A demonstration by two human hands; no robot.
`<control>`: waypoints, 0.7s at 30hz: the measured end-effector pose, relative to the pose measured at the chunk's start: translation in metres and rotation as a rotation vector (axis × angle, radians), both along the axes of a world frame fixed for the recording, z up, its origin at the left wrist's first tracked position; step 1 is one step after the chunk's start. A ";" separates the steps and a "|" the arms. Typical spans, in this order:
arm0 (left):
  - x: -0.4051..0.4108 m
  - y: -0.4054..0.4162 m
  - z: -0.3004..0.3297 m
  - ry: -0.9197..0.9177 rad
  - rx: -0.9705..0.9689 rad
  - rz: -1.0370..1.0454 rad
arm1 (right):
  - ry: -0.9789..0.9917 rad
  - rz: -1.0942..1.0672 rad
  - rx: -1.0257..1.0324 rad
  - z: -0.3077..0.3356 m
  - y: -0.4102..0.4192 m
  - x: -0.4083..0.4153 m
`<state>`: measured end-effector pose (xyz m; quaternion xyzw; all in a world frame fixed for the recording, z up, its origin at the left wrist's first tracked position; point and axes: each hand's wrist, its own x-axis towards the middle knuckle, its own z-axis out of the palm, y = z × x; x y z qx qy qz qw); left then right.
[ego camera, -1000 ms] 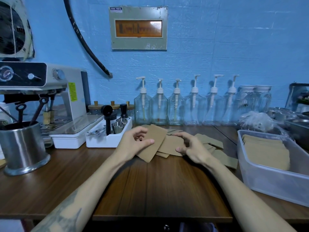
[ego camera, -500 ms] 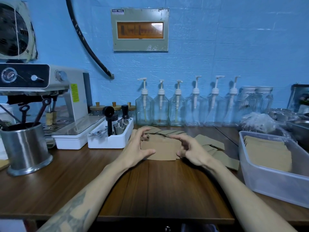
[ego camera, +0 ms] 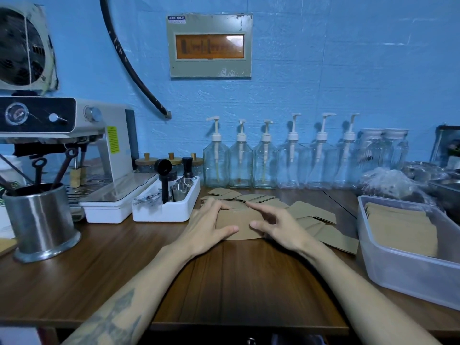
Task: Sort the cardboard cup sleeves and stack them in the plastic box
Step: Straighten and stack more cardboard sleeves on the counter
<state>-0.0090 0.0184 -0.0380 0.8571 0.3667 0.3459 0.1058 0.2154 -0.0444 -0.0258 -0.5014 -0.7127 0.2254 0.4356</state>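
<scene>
- A flat cardboard cup sleeve (ego camera: 239, 224) is seen lying on the wooden counter (ego camera: 99, 270) at the centre of the view, framed between both hands
- The left hand (ego camera: 207, 227) is laid at 9 o'clock of that sleeve, its fingers extended and resting along the sleeve's far left edge, its thumb stretched over the near edge; nothing is pinched
- The right hand (ego camera: 278, 227) is placed at 3 o'clock of the sleeve, fingers loosely spread, the index finger pointed toward 10 o'clock over the sleeve's far edge and the thumb set on its right end; whether the sleeve is pressed or only touched cannot be told
- A scatter of loose sleeves (ego camera: 313, 215) is noted on the counter from 12 to 4 o'clock of the hands, overlapping one another
- The plastic box (ego camera: 398, 275) is found at 3 o'clock, well apart from the hands, with a stack of sleeves (ego camera: 403, 227) lying flat inside it
- A row of clear pump bottles (ego camera: 266, 160) is lined against the blue wall at 12 o'clock
- A white tray of tools (ego camera: 164, 207) is set at 10 o'clock, just beside the left hand
- An espresso machine (ego camera: 74, 135) and a steel canister (ego camera: 39, 220) are recorded at 9 to 10 o'clock
</scene>
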 end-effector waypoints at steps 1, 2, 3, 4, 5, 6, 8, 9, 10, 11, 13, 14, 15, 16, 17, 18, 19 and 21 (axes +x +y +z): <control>0.001 0.000 -0.001 -0.009 -0.003 0.006 | -0.027 -0.018 0.021 -0.001 0.002 0.000; 0.002 0.001 -0.002 -0.014 -0.010 0.006 | -0.069 -0.045 0.043 -0.002 0.003 0.000; 0.002 0.002 -0.002 -0.015 -0.023 0.000 | -0.104 -0.066 0.058 -0.003 0.004 0.001; 0.001 0.002 -0.003 -0.011 -0.038 -0.007 | -0.111 -0.075 0.060 -0.004 0.005 0.001; 0.000 0.003 -0.002 -0.006 -0.050 -0.014 | -0.093 -0.075 0.054 -0.005 0.006 0.001; -0.001 0.003 -0.002 -0.005 -0.054 -0.023 | -0.073 -0.072 0.050 -0.006 0.007 0.001; -0.002 0.003 0.000 -0.011 -0.053 -0.040 | -0.067 -0.066 0.050 -0.007 0.008 0.001; -0.002 0.003 0.000 -0.014 -0.054 -0.042 | -0.075 -0.061 0.052 -0.007 0.008 0.001; -0.002 0.003 0.001 -0.016 -0.055 -0.042 | -0.081 -0.057 0.054 -0.008 0.009 0.002; -0.002 0.003 0.001 -0.018 -0.054 -0.041 | -0.080 -0.051 0.054 -0.008 0.009 0.002; -0.001 0.003 0.001 -0.028 -0.051 -0.040 | -0.067 -0.046 0.055 -0.008 0.009 0.002; -0.001 0.003 0.001 -0.038 -0.047 -0.040 | -0.065 -0.050 0.056 -0.007 0.008 0.002; -0.001 0.004 0.001 -0.055 -0.042 -0.040 | -0.062 -0.056 0.060 -0.006 0.007 0.002; -0.003 0.004 0.003 -0.081 -0.036 -0.037 | -0.053 -0.064 0.068 -0.005 0.006 0.002; -0.004 0.005 0.004 -0.113 -0.035 -0.032 | -0.033 -0.079 0.078 -0.003 0.006 0.003; -0.007 0.006 0.006 -0.145 -0.037 -0.023 | -0.009 -0.104 0.087 -0.002 0.007 0.005; -0.011 0.008 0.007 -0.168 -0.037 -0.013 | 0.011 -0.138 0.090 -0.001 0.008 0.008; -0.019 0.012 0.006 -0.159 -0.013 0.017 | 0.027 -0.204 0.085 0.000 0.010 0.015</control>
